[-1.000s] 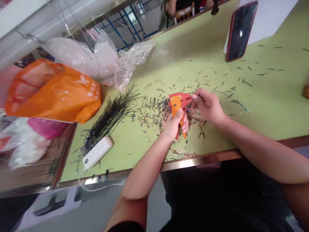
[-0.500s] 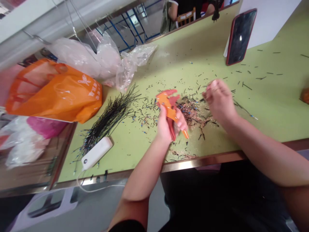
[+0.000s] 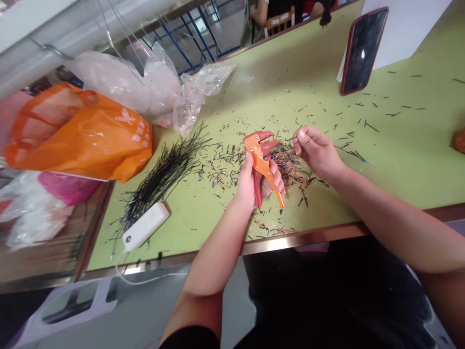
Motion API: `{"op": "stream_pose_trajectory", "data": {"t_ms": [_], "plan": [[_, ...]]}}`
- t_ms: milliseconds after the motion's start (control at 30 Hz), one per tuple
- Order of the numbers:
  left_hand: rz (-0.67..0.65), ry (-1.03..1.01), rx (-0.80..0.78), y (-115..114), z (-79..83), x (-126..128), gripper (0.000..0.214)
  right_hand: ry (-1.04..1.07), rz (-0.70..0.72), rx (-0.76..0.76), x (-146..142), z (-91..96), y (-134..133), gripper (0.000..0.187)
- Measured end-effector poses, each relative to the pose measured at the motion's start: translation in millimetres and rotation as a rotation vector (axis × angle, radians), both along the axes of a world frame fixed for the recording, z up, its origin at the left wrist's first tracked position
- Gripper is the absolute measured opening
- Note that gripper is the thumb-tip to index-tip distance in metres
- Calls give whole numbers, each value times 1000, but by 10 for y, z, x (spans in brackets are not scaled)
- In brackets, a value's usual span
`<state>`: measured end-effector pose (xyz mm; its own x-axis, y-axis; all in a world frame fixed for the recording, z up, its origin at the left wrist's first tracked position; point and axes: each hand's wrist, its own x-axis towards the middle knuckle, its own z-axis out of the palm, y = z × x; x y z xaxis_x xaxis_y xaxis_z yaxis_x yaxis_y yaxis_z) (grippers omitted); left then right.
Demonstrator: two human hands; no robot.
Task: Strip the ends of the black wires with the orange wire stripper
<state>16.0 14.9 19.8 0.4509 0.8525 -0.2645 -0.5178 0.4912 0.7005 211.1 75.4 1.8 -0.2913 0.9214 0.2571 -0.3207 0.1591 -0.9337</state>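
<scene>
My left hand (image 3: 247,182) is wrapped round the handles of an orange and red wire stripper (image 3: 262,162), its red jaws apart and facing right. Just right of the jaws, my right hand (image 3: 316,148) pinches a thin black wire (image 3: 288,140) between thumb and fingers. A short end of it points towards the jaws, apart from them. Behind that hand a black wire with a blue terminal (image 3: 366,161) shows, seemingly the same one. Below both hands lies a heap of wire scraps and copper strands (image 3: 290,167). A bundle of black wires (image 3: 160,179) lies to the left.
On the green table (image 3: 203,223) a white power bank (image 3: 145,227) with a cable lies near the front edge. An orange bag (image 3: 83,135) and clear plastic bags (image 3: 145,87) stand at the left. A phone (image 3: 364,51) leans on a white box (image 3: 410,34). Another person sits beyond.
My right hand has moved left towards the stripper with the wire, and the blue terminal has shifted left too. The stripper has turned slightly and shows more sharply.
</scene>
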Motion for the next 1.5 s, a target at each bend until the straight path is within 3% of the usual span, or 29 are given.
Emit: {"op": "stream_pose_trajectory", "data": {"t_ms": [233,500,833,1100,1300,1500], "plan": [[-185,-32,50,-87,-60,25,88,-65,217,66,-70,-12,-77,48],[-289,36,164,-84,-128,16,83,-116,229,113,-64,-1,-105,50],[-259,23,99,-78,-33,59,84,-127,221,159,-47,-8,-87,47],[-192,41,70,-93,-164,34,81,-144,209,153,-75,-35,-118,45],[-209,151,188,-104,-205,46,80,-123,197,186,-101,-76,-117,37],[-168,100,190,-116,-178,85,78,-127,192,162,-114,-109,-115,35]]}}
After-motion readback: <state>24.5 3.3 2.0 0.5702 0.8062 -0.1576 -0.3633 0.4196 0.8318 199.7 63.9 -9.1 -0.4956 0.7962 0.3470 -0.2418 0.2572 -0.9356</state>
